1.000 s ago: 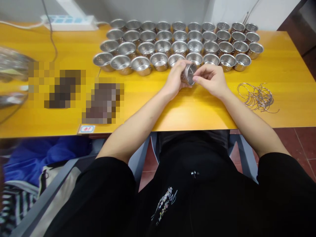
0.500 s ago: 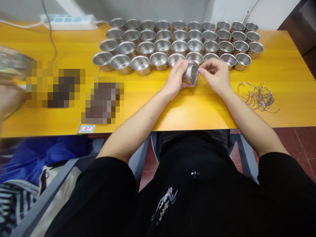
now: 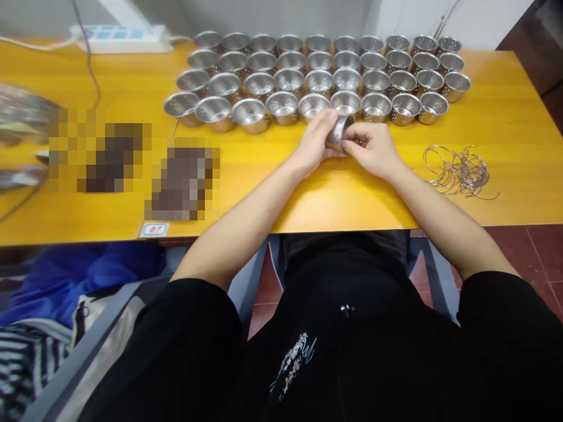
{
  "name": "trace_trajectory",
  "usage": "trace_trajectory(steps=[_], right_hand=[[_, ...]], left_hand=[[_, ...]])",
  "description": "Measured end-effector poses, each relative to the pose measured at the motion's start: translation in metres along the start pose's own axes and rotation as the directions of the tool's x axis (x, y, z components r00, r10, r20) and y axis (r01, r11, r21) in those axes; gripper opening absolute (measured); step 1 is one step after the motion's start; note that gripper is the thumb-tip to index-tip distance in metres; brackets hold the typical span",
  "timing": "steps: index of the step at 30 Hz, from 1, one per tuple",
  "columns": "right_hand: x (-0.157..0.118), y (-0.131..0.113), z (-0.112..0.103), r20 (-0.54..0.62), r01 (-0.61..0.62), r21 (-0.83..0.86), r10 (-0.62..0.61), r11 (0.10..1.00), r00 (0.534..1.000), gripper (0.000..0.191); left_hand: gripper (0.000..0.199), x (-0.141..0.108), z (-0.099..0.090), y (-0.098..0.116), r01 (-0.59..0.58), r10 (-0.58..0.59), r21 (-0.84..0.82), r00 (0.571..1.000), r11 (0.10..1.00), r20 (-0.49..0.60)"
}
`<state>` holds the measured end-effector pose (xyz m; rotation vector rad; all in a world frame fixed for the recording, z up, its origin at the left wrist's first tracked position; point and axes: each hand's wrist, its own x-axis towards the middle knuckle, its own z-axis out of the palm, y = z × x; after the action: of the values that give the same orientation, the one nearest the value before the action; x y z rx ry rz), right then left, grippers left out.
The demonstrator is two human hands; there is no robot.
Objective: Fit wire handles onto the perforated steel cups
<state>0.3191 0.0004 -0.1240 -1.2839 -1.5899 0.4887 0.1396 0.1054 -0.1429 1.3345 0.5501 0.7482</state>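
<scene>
The left hand (image 3: 313, 143) and the right hand (image 3: 372, 149) meet above the counter (image 3: 497, 117), and both close on one perforated steel cup (image 3: 338, 135). The cup lies tilted on its side between them, off the counter, its open end turned up and toward the right hand. The left fingers (image 3: 328, 120) curl narrowly around its wall, while the right fingers (image 3: 352, 138) pinch in at the rim. Neither hand is spread wide.

Directly beyond the fingertips stand 39 more cups, open end up, in four rows: 10, 10 and 10 toward the wall and 9 nearest the fingers. The front-row cup (image 3: 313, 105) just past the left fingers almost touches them, and the left hand partly hides it.

Well to the right of the right fingers lies 1 loose tangle of thin wire rings (image 3: 457, 172), too intertwined to count. Well to the left of the left fingers are 2 pixelated patches (image 3: 182, 181), too blurred to name. Nearer the counter edge on that side is 1 small label (image 3: 153, 230). Past the fingers, beyond the cups and against the wall, sits 1 white power strip (image 3: 116, 38) with its cables.
</scene>
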Motion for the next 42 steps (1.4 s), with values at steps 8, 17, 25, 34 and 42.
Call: trace_trajectory(steps=[8, 17, 25, 34, 42], right_hand=[[0.001, -0.004, 0.002, -0.047, -0.001, -0.066, -0.002, 0.998, 0.999, 0.030], [0.004, 0.016, -0.011, -0.157, -0.018, -0.152, -0.007, 0.988, 0.988, 0.035], [0.007, 0.015, -0.016, -0.179, 0.041, -0.167, -0.071, 0.985, 0.981, 0.036], [0.003, 0.010, -0.016, -0.102, -0.018, 0.006, 0.018, 1.000, 0.995, 0.034], [0.001, -0.001, -0.016, -0.004, -0.021, 0.086, 0.022, 0.996, 1.000, 0.041]], left_hand=[[0.052, -0.005, 0.005, 0.003, -0.015, 0.015, 0.012, 1.000, 1.000, 0.022], [0.053, -0.007, 0.006, 0.005, -0.001, 0.001, 0.019, 1.000, 1.000, 0.018], [0.054, 0.000, 0.003, 0.000, -0.002, 0.002, 0.011, 1.000, 1.000, -0.003], [0.056, 0.003, 0.000, 0.003, 0.002, 0.002, 0.033, 0.994, 0.999, -0.114], [0.077, -0.001, 0.000, 0.006, -0.030, 0.032, 0.073, 0.999, 0.997, -0.030]])
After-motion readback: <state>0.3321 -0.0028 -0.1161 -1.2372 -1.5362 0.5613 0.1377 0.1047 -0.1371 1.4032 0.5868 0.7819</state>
